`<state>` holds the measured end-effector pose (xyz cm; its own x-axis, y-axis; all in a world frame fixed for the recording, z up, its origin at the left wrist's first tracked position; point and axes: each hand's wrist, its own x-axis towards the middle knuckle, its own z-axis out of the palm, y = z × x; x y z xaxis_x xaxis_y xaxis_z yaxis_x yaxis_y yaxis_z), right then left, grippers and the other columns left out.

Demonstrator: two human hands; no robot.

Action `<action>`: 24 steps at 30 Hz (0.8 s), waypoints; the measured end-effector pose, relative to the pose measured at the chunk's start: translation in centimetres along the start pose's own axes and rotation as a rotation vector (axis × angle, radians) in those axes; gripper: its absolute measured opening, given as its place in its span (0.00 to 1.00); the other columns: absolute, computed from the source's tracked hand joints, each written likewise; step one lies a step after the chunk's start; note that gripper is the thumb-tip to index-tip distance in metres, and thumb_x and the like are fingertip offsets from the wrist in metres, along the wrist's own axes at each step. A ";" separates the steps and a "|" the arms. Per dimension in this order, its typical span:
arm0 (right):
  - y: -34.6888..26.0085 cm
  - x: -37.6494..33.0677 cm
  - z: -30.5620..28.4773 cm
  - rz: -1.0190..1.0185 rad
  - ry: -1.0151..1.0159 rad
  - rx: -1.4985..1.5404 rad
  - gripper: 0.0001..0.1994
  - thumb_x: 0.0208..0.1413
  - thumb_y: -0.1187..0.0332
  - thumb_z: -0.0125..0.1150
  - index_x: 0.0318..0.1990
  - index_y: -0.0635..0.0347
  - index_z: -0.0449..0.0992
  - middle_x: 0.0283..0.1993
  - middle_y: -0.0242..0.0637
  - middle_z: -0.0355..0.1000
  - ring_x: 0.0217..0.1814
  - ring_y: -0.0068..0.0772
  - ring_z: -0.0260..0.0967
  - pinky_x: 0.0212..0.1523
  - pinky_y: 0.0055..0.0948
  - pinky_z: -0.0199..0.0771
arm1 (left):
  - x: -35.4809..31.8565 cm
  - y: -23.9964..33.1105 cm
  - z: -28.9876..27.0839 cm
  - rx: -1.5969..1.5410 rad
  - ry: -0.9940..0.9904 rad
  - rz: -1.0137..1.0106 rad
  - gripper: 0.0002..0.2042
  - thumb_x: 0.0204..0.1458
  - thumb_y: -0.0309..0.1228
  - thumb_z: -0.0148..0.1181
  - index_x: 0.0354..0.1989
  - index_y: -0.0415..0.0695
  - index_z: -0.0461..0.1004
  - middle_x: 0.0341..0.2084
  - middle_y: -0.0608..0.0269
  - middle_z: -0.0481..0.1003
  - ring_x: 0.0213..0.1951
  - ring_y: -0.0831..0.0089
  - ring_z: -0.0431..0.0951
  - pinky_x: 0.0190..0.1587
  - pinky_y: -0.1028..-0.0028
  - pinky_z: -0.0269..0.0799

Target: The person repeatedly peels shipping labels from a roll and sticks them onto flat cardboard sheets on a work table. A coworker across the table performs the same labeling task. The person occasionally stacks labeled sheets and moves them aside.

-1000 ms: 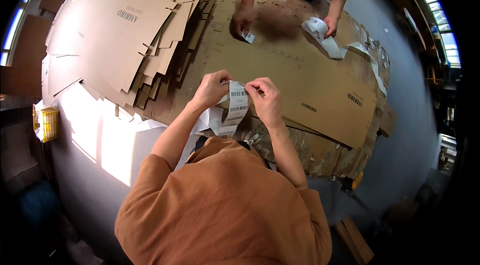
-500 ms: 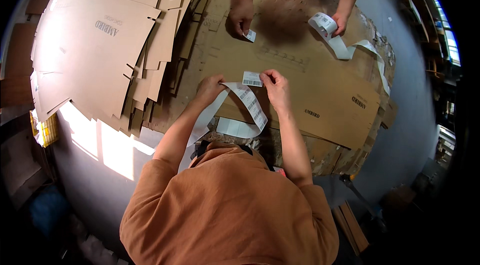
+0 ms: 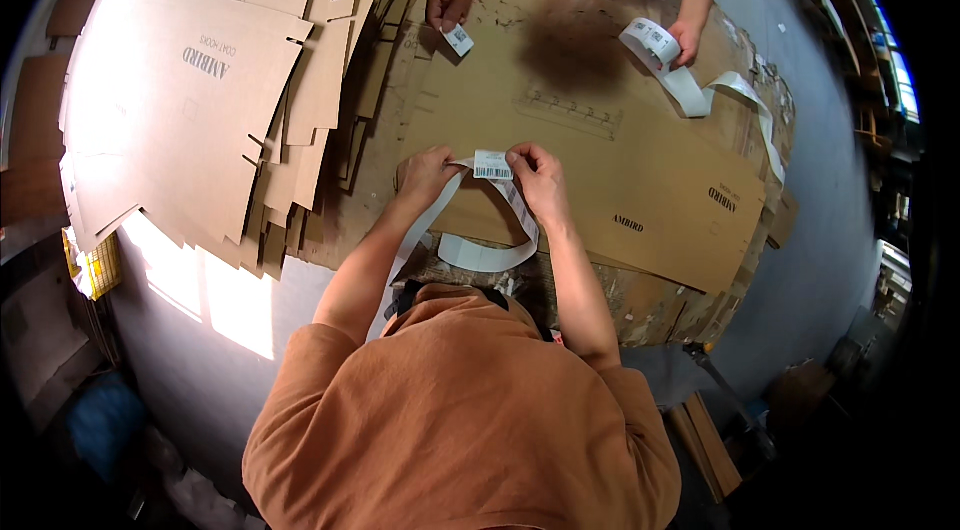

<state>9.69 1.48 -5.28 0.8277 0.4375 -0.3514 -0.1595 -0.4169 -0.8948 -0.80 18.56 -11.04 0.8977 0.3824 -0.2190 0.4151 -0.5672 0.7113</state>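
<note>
1. Left hand (image 3: pixel 428 175): fingers curled and pinching the left end of a small white label (image 3: pixel 492 165), thumb side toward the body. The hand rests just above the flat cardboard sheet (image 3: pixel 600 170), which appears to steady it.
2. Right hand (image 3: pixel 537 175): fingertips pressed together on the right end of the same label, so the label is stretched level between the two hands, printed face up.
3. Label: a small rectangle of thin, glossy paper with dark bar markings, lying at the near middle of the cardboard sheet, between the two thumbs.
4. Backing strip (image 3: pixel 485 252): a long, smooth white ribbon that loops from the hands down toward the body and trails off at the near left. Its slack curl suggests it hangs free rather than being pulled taut.
5. Cardboard sheet: a broad, matt brown panel, flattened, with cut slots and fold lines; it serves as the work surface.
6. Stack of flattened boxes (image 3: pixel 190 100): at the far left, fanned and overlapping, with notched flaps along their edges.
7. Co-worker's hands: at the far edge, one hand (image 3: pixel 450 0) pinches another small label (image 3: pixel 458 38) against the cardboard; the other hand (image 3: pixel 686 38) holds a roll of labels (image 3: pixel 650 38), whose white strip trails to the right.
8. Orange shirt (image 3: pixel 460 410): soft woven cloth, covering the near foreground.
</note>
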 end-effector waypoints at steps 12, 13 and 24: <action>1.3 -1.1 0.6 0.036 -0.063 0.058 0.08 0.55 0.68 0.56 0.32 0.66 0.74 0.20 0.26 0.65 0.22 0.16 0.59 0.23 0.20 0.59 | -0.2 0.1 0.0 0.009 -0.012 -0.027 0.11 0.45 0.39 0.62 0.28 0.43 0.72 0.27 0.56 0.75 0.32 0.55 0.75 0.32 0.60 0.67; 1.2 -1.2 0.6 0.048 -0.071 0.063 0.08 0.55 0.68 0.56 0.32 0.66 0.74 0.20 0.26 0.65 0.22 0.16 0.59 0.22 0.20 0.59 | -0.2 0.1 0.0 0.010 -0.012 -0.026 0.12 0.45 0.39 0.62 0.28 0.43 0.72 0.27 0.56 0.75 0.32 0.55 0.75 0.32 0.60 0.67; 1.6 -1.6 0.4 0.112 -0.093 0.089 0.08 0.55 0.69 0.56 0.32 0.67 0.74 0.20 0.25 0.64 0.21 0.15 0.56 0.21 0.19 0.55 | -0.1 0.1 0.2 0.018 -0.021 -0.053 0.10 0.44 0.37 0.62 0.29 0.44 0.73 0.27 0.58 0.75 0.31 0.57 0.75 0.32 0.62 0.67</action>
<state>7.87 0.43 -6.29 0.7494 0.4656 -0.4707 -0.2985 -0.3970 -0.8679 -0.77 18.32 -11.06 0.8772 0.3971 -0.2699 0.4645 -0.5594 0.6866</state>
